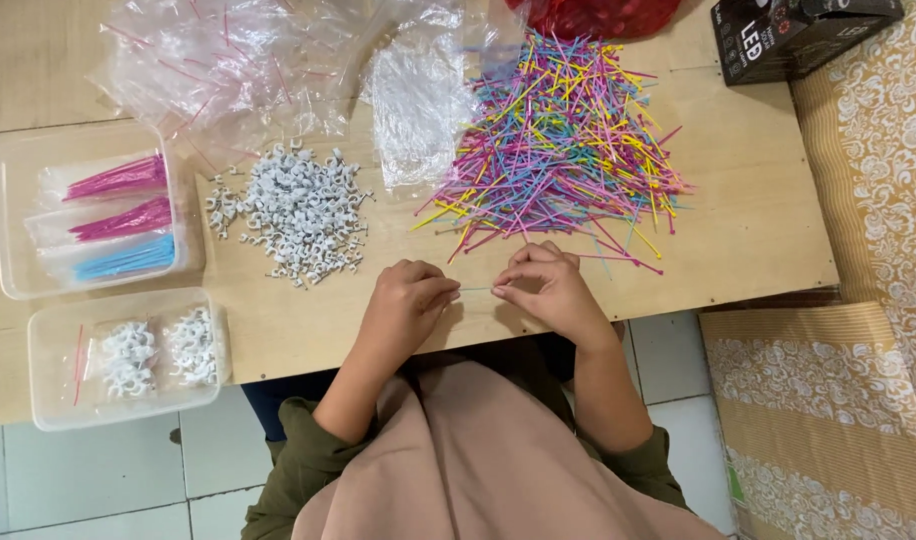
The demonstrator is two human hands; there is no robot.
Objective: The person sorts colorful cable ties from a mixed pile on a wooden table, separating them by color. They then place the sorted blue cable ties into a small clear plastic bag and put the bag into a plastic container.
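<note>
We take this for a home set up for piecework packing, since we see a low plywood table (738, 220) on a tiled floor (98, 470), a patterned mat (858, 400) at right, and sorting tubs (18, 230) at left.

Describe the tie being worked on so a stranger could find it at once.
Start at the big multicoloured pile of cable ties on the wooden table. Just below it, the left hand and right hand pinch one thin pale tie between them, stretched level, apart from the pile.
</note>
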